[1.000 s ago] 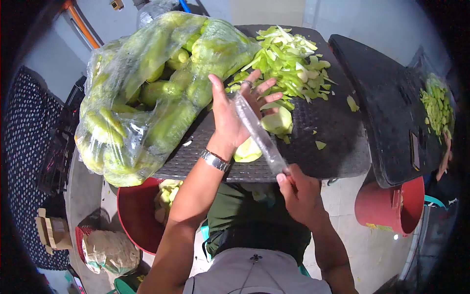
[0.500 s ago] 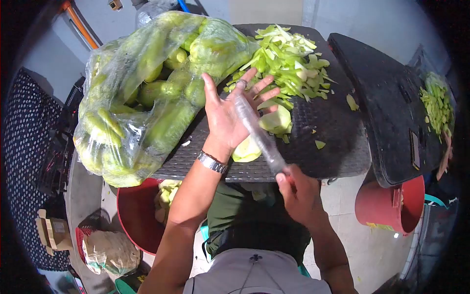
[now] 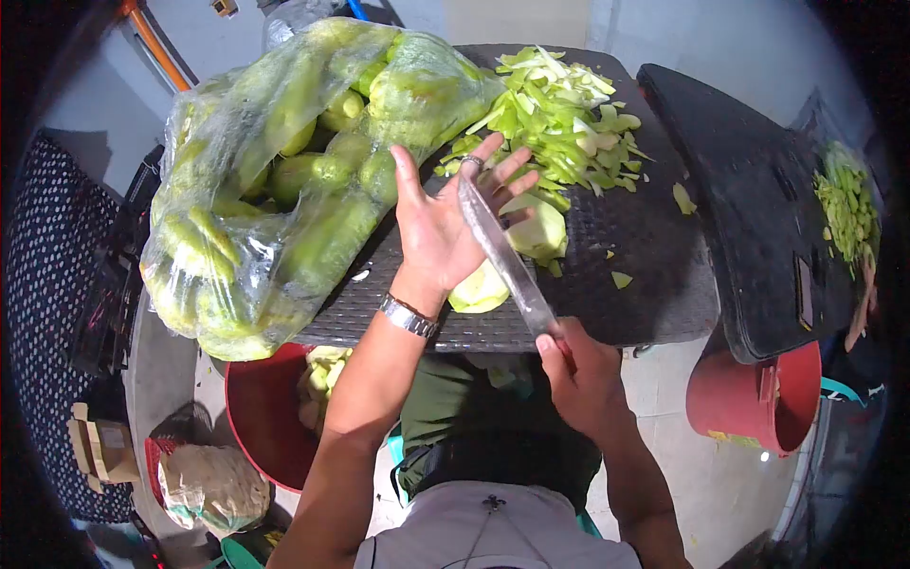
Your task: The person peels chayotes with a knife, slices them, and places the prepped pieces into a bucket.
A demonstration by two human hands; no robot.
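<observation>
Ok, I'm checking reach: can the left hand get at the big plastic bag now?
Likely yes: the left hand is open beside the big plastic bag, nothing visible between them, though the knife overlaps its palm.

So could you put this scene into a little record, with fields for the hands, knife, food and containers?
left hand: open, palm showing, metal wristband on the wrist
right hand: gripping the knife
knife: slanting over the left palm; contact unclear
slices: green and white, heaped on the dark table
larger pale pieces: two, beside and partly behind the left hand
clear plastic bag: on the table's left, full of green produce
floor: red tub left, red bucket right
</observation>
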